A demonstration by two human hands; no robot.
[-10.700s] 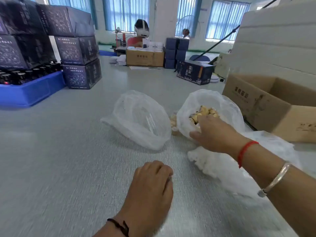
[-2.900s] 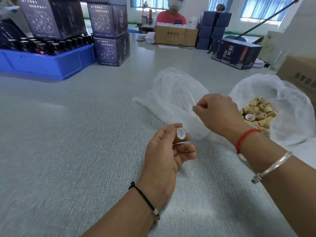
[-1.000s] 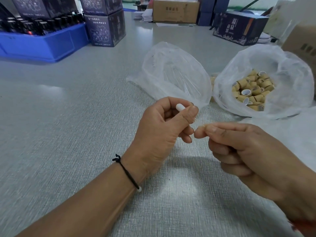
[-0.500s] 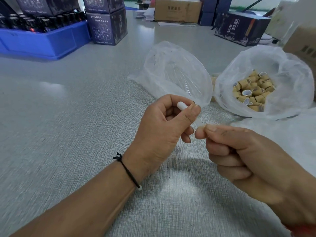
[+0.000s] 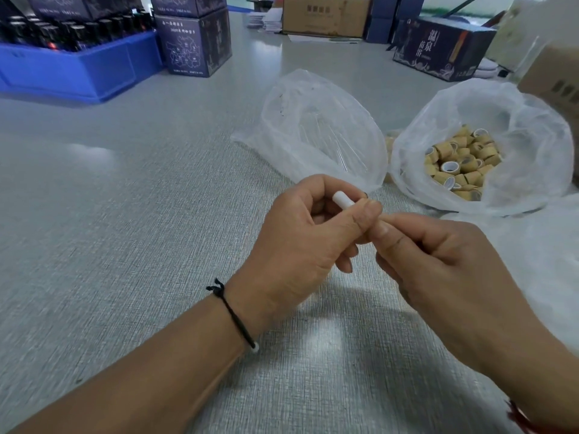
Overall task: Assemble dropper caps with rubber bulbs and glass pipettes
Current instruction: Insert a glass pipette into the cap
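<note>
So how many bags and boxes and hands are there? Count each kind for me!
Plastic bags: 2, the clear bag and the bag of tan caps.
Brown cardboard boxes: 2, one far back, one at the right edge.
Blue crates: 1.
Hands: 2, left hand and right hand.
White bulbs: 1.
Total: 8

bare table (image 5: 125,214) left, bags (image 5: 319,133) ahead

A blue tray (image 5: 72,70) of dark bottles (image 5: 62,29) sits far left on the grey surface (image 5: 125,214). Beside it stand stacked dark printed boxes (image 5: 194,42). A brown carton (image 5: 326,15) lies at the far end, with another dark box (image 5: 438,53) to its right and a cardboard box (image 5: 557,83) at the right edge.
</note>
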